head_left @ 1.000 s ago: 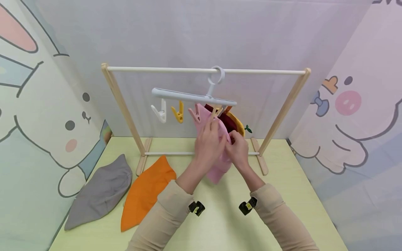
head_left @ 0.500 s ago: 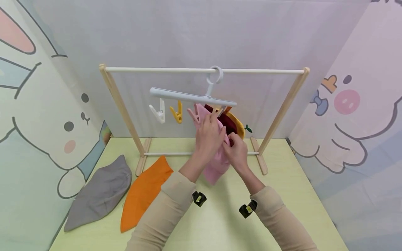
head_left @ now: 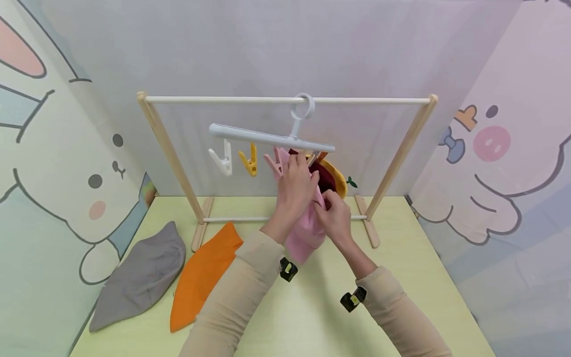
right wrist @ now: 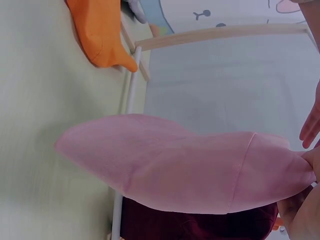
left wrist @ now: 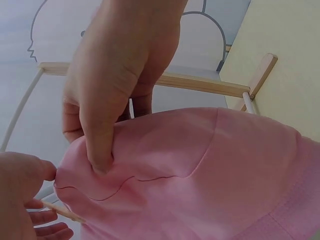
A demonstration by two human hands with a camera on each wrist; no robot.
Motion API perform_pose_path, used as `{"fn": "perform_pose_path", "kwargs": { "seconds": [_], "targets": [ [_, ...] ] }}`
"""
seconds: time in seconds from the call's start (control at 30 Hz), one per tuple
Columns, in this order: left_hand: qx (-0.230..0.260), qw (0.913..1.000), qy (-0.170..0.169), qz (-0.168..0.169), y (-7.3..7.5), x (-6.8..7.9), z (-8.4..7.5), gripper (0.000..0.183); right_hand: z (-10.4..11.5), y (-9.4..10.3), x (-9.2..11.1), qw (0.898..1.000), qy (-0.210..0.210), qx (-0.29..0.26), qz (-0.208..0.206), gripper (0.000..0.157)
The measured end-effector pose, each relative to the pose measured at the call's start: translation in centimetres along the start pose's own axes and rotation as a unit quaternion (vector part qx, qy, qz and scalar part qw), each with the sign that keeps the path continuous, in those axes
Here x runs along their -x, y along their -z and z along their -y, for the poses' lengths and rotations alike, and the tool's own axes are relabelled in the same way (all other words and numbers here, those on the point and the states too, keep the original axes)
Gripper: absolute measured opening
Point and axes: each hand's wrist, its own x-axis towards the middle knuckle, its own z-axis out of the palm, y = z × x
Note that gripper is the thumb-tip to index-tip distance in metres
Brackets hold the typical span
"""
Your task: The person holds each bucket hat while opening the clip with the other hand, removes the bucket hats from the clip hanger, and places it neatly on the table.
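Note:
A pink bucket hat [head_left: 304, 237] hangs under the light-blue hanger [head_left: 263, 137], its upper edge bunched. My right hand [head_left: 335, 217] pinches this edge between thumb and fingers, as the left wrist view shows from close by. Just left of it, my left hand [head_left: 295, 188] lies against the hat's top with fingers fairly straight. Its thumb [left wrist: 47, 170] is at the pink cloth, and a beige clothespin [left wrist: 65, 211] shows beside its fingers. A pink clothespin [head_left: 274, 164] is at the hat's left corner. Behind hang a maroon hat [head_left: 324, 178] and a yellow hat [head_left: 340, 184], partly hidden.
A white clothespin [head_left: 223, 158] and a yellow clothespin [head_left: 249, 159] hang from the hanger's left half. The hanger hooks on the white rod [head_left: 223, 99] of a wooden-legged rack. A grey hat [head_left: 140, 277] and an orange hat [head_left: 202, 277] lie on the table at left.
My left hand has shifted slightly upward and left of the beige clothespin, its forearm swinging inward. The right hand keeps its pinch on the pink hat with little movement.

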Motion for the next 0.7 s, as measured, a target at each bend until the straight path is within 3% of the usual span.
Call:
{"fn": "perform_pose_path", "kwargs": {
  "seconds": [0.07,0.1,0.3,0.33,0.7],
  "targets": [
    [0.000,1.0000,0.007,-0.001,-0.2,-0.2,-0.1,0.049,0.0,0.0,0.0,1.000,0.000,0.001,0.003,0.012],
    [-0.006,0.9999,0.009,-0.004,-1.0,-0.6,0.2,0.048,0.0,0.0,0.0,1.000,0.001,0.001,0.005,0.013],
    [-0.010,0.9993,0.032,-0.018,-1.5,-1.2,0.0,0.049,0.1,0.0,0.0,1.000,0.005,-0.003,0.019,0.014],
    [-0.009,0.9992,0.035,-0.020,-0.9,-1.0,-0.3,0.050,0.1,0.0,0.0,1.000,0.005,-0.004,0.020,0.014],
    [0.021,0.9985,0.044,-0.026,-1.7,-1.8,-0.3,0.042,0.2,-0.1,0.0,1.000,0.001,-0.003,0.028,0.013]
  ]
}}
